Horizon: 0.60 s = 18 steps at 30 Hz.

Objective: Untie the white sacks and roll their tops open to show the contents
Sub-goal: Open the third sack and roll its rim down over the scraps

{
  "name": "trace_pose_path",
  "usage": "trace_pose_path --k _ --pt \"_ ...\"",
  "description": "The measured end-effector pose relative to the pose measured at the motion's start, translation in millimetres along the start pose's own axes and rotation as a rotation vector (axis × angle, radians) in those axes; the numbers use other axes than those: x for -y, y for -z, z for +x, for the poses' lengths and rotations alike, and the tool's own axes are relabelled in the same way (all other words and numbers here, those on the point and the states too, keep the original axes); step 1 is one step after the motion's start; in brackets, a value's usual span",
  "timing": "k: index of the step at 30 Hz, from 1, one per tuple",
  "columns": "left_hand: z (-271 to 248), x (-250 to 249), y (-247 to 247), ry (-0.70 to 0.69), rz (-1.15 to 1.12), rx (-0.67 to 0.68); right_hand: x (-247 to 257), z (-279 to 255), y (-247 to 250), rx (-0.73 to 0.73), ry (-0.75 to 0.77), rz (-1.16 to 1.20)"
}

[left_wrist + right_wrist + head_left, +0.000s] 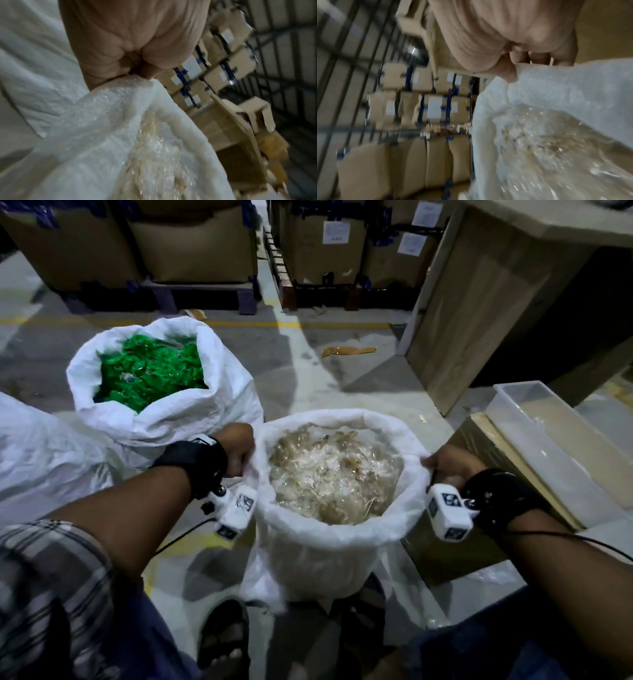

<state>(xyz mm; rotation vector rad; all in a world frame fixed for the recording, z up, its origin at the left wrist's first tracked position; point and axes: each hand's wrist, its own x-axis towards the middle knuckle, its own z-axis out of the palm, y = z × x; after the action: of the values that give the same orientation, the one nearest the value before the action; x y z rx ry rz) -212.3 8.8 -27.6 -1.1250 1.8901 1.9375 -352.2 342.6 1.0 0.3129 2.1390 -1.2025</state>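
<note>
A white woven sack (325, 546) stands in front of me with its top rolled down, showing clear and tan plastic scraps (329, 474). My left hand (239, 451) grips the sack's left rim in a fist; in the left wrist view the left hand (130, 54) closes on the rolled edge (120, 89). On the opposite side my right hand (448, 465) pinches the right rim; its fingers (537, 56) curl over the edge in the right wrist view. A second white sack (161, 419) behind left stands open on green scraps (150, 371).
A third white sack (37, 446) bulges at the far left. A clear plastic bin (555, 433) sits on a cardboard box (507, 474) to the right. Palleted cartons (191, 244) line the back, and a wooden table (486, 313) stands at right. My sandalled feet (222, 642) are below the sack.
</note>
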Motion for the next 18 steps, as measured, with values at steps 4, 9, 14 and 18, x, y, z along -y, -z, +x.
trace_pose_path --k 4,9,14,18 --pt "2.7 -17.3 20.1 0.186 -0.469 0.132 0.9 -4.2 11.5 0.051 -0.032 0.346" --pt "-9.5 -10.4 10.8 0.188 -0.425 0.134 -5.7 1.6 -12.4 0.051 -0.088 0.471" --pt "-13.7 5.8 -9.4 0.144 0.083 -0.065 -23.5 9.3 -34.4 -0.062 0.049 0.161" --pt "-19.7 9.3 -21.8 -0.197 0.912 -0.168 -26.1 -8.4 -33.0 -0.194 0.154 -0.340"
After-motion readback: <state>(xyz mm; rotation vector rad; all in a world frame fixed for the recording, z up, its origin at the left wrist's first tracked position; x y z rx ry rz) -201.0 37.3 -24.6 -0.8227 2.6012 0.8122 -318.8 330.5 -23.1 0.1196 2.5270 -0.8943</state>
